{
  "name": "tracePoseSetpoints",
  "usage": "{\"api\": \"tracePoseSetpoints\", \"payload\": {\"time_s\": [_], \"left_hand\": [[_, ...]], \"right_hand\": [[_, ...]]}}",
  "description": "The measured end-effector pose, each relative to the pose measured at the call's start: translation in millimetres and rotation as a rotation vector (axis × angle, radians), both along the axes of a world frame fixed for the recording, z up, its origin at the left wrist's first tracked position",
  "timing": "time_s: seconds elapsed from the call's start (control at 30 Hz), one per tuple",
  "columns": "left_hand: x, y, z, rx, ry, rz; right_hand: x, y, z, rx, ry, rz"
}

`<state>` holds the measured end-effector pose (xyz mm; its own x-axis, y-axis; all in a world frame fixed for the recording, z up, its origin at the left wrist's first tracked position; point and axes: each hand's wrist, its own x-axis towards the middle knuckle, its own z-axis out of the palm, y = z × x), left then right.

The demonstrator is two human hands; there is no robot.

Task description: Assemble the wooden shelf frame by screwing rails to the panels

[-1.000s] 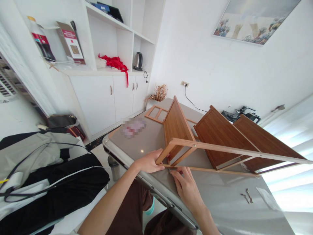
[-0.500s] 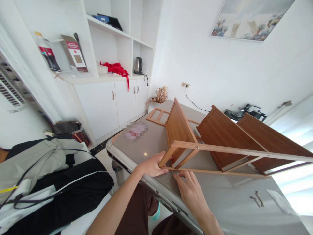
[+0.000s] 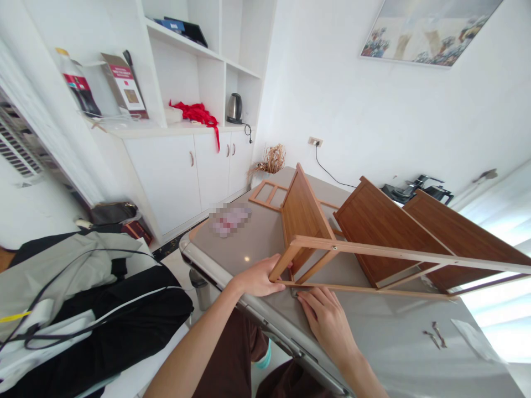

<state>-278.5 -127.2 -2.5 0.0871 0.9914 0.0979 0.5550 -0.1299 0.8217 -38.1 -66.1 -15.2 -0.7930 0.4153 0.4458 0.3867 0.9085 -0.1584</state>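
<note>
A wooden shelf unit [image 3: 385, 254] lies on its side on the grey table, its brown boards standing upright between pale side rails. My left hand [image 3: 261, 277] is closed round the near left corner of its frame, the fingers partly hidden behind the wood. Beside it, my right hand [image 3: 326, 318] rests low at the bottom rail [image 3: 352, 288], fingers bent together. At its fingertips shows a small metal tool [image 3: 294, 292], pinched against the rail; its exact shape is mostly covered.
Small metal pieces [image 3: 435, 334] and a clear plastic bag [image 3: 475, 340] lie on the right of the table [image 3: 398, 354]. A blurred-out packet [image 3: 230, 219] is at its left end. Clothes and cables [image 3: 124, 298] are piled at left; a white cabinet [image 3: 166, 182] stands behind.
My right hand has turned slightly and shifted a little right, so more of the small metal tool shows. The left hand stays on the frame corner.
</note>
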Motion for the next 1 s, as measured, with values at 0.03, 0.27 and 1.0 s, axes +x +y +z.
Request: {"api": "tracePoseSetpoints", "payload": {"time_s": [0.03, 0.27, 1.0], "left_hand": [[0, 0, 0.1, -0.002, 0.002, -0.002], [0, -1, 2.9, -0.008, 0.002, -0.013], [0, 1, 1.0, -0.008, -0.011, -0.007]], "right_hand": [[1, 1, -1.7, -0.017, 0.008, 0.003], [4, 4, -6.6, -0.148, 0.061, 0.038], [-10, -7, 1.1, -0.04, -0.051, 0.051]]}}
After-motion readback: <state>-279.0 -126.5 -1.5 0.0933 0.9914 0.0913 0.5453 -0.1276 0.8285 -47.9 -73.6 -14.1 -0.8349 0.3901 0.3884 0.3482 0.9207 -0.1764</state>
